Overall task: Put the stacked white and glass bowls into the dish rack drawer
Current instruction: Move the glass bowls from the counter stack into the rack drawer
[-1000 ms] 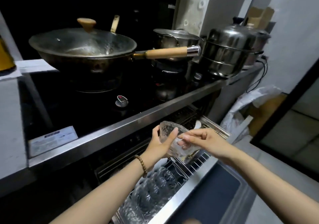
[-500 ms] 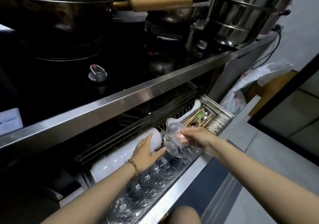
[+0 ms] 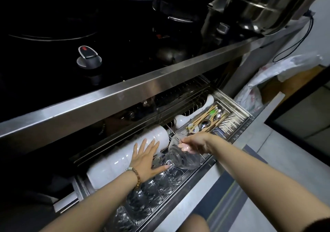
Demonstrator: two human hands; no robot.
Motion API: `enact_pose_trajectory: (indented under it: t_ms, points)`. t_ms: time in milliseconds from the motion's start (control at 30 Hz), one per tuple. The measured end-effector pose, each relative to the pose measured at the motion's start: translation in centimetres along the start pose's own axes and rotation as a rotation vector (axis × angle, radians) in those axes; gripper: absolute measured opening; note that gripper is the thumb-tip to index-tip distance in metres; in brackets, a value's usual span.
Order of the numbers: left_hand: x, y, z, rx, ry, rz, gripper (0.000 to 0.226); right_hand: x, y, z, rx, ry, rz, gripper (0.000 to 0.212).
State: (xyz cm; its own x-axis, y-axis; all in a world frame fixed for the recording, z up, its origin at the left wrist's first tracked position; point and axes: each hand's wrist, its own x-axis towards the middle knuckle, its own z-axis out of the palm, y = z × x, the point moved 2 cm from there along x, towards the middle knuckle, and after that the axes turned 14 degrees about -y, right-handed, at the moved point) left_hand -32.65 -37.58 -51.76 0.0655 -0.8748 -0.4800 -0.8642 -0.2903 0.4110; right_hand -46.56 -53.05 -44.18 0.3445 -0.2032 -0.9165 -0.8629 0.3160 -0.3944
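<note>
A long stainless steel counter (image 3: pixel 125 92) runs across the view, its top a black glass stove with large steel pots (image 3: pixel 267 4) at the far right. Below its front edge, the pulled-out wire dish rack drawer (image 3: pixel 237 110) stands open. In the back lane of the drawer lies a long row of white ceramic bowls (image 3: pixel 110 163), nested on their sides. In the front lane, a row of clear faceted glass bowls (image 3: pixel 142 201) stands on edge. At the right end of that glass row, a single clear glass bowl (image 3: pixel 180 158) is tilted over the rack wires. The right hand (image 3: pixel 196 142) holds it, fingers curled round its rim and pinching the wall. The left hand (image 3: pixel 144 160) rests on the white row, fingers spread and straight, thumb reaching toward the tilted bowl. Farther right sits a mesh cutlery tray (image 3: pixel 205 122) with spoons and chopsticks. A brown beaded bracelet (image 3: pixel 137 176) circles the left wrist. A grey stove knob (image 3: pixel 88 56) sits on the stove.
</note>
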Motion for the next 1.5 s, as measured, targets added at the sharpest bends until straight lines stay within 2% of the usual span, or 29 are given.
enact_pose_trajectory:
  t_ms: [233,567,800,967,1067,1133,1233,1367,1500]
  points:
    - [0.0,0.1,0.1,-0.003,0.031,0.008,0.11,2.3,0.5,0.1,0.001,0.017,0.047,0.033]
    - [0.0,0.0,0.2,-0.016,0.042,0.005,0.114,3.0,0.2,1.2,-0.025,-0.131,0.027,0.026]
    - [-0.1,0.0,0.2,-0.038,0.037,0.02,0.117,2.8,0.2,1.7,-0.082,-0.13,0.034,0.022]
    - [-0.5,-0.1,-0.1,-0.072,0.018,0.039,0.104,1.9,0.0,2.2,-0.088,-0.105,0.032,0.021]
    - [-1.5,-0.1,-0.4,-0.103,-0.006,0.031,0.1,0.7,-0.3,2.5,-0.239,-0.094,0.014,0.02]
    - [-2.4,0.0,-1.0,-0.113,-0.002,0.032,0.098,-0.3,-0.4,2.3,-0.275,0.011,-0.074,0.022]
    - [-4.1,0.6,-2.7,-0.154,0.045,0.047,0.093,-2.5,-0.1,2.0,-0.053,0.136,-0.277,0.038]
    - [-6.9,2.1,-5.6,-0.166,0.111,0.117,0.084,-6.4,0.7,2.8,0.094,0.265,-0.578,0.034]
    - [-10.4,4.0,-8.7,-0.134,0.246,0.215,0.067,-9.9,2.8,5.6,0.202,0.362,-0.807,0.026]
